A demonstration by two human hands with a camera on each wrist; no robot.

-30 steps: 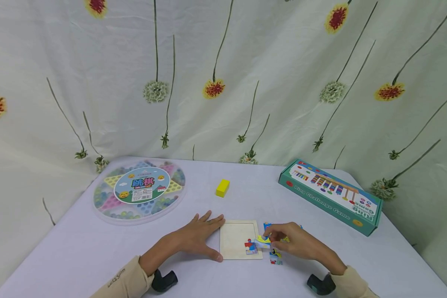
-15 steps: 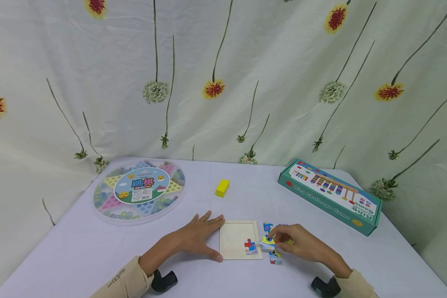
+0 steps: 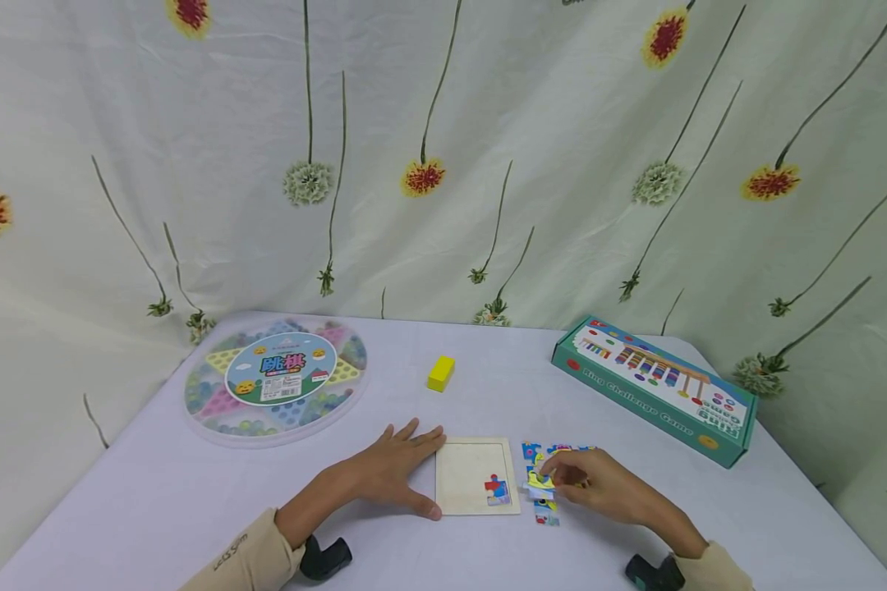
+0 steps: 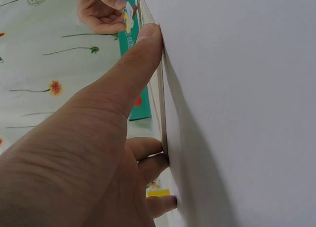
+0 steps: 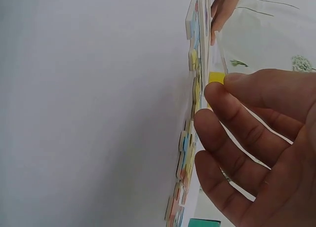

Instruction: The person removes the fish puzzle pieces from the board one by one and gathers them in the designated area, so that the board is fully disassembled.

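My left hand [image 3: 392,466] lies with fingers spread at the left edge of a square wooden puzzle tray [image 3: 461,476]; in the left wrist view its thumb [image 4: 148,37] touches the tray's rim. One red and blue puzzle piece [image 3: 497,492] sits at the tray's lower right corner. Just right of the tray, my right hand [image 3: 599,486] pinches a yellow and pale blue puzzle piece [image 3: 538,484] between thumb and fingertips. That piece shows tilted, near edge-on, in the right wrist view. Several loose pieces [image 3: 546,517] lie beneath and beside the right hand, partly hidden by it.
A yellow block [image 3: 441,373] stands behind the tray. At the back left lies a round Chinese checkers set [image 3: 281,377] in clear packaging. A green Ring Challenge Game box [image 3: 654,390] lies at the back right, before a flowered cloth backdrop [image 3: 406,98].
My right hand has drawn the pinched puzzle piece rightward, from over the tray's right edge to above the loose pieces. My left hand stays in place.
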